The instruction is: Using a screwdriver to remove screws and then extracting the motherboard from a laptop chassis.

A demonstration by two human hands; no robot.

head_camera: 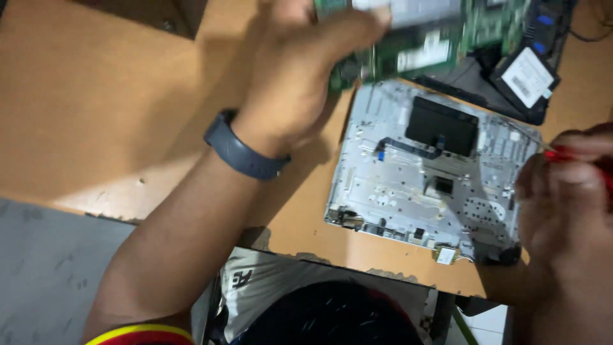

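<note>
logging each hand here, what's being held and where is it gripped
Left hand grips the green circuit board by its left edge. Right hand holds a red-handled screwdriver by the handle.

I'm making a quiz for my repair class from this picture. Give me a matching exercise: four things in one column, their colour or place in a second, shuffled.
Things:
1. circuit board
2. screwdriver handle
3. wristband
4. laptop shell

Descriptions:
A. red, in the right hand
B. silver-grey, lying open on the wooden table
C. dark blue-grey, around the left wrist
D. green, lifted by the left hand

Pairs: 1-D, 2-A, 3-C, 4-B
</note>
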